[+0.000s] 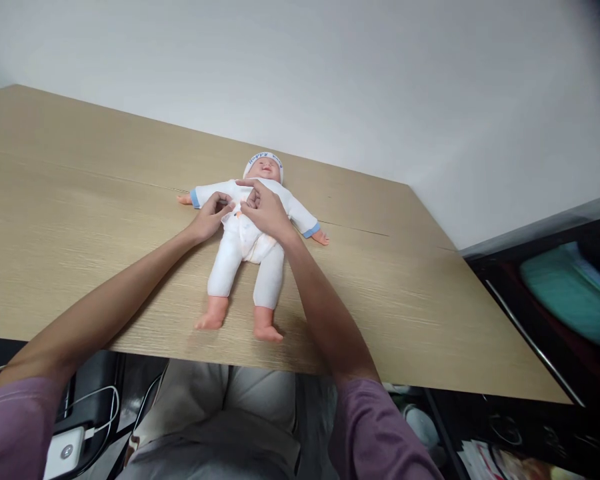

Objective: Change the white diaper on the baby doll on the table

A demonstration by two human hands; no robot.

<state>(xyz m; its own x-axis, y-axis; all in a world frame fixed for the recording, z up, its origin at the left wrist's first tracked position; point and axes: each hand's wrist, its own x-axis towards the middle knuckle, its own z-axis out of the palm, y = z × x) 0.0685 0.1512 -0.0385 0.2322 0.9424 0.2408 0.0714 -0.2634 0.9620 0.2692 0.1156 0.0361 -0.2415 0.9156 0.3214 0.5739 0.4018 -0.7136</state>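
Lying face up on the light wood-grain worktop [360, 300], a baby doll in white clothes with blue cuffs [231, 252] has its head toward the far edge and its feet just inside the near edge. The left hand [220, 207], fingers drawn narrow, and right hand [247, 195], curled with the index finger extended, meet at the waist of its white diaper [253, 241]; how firmly they grip, I cannot tell. Sideways room stretches from both doll arms toward the worktop's left and right edges.
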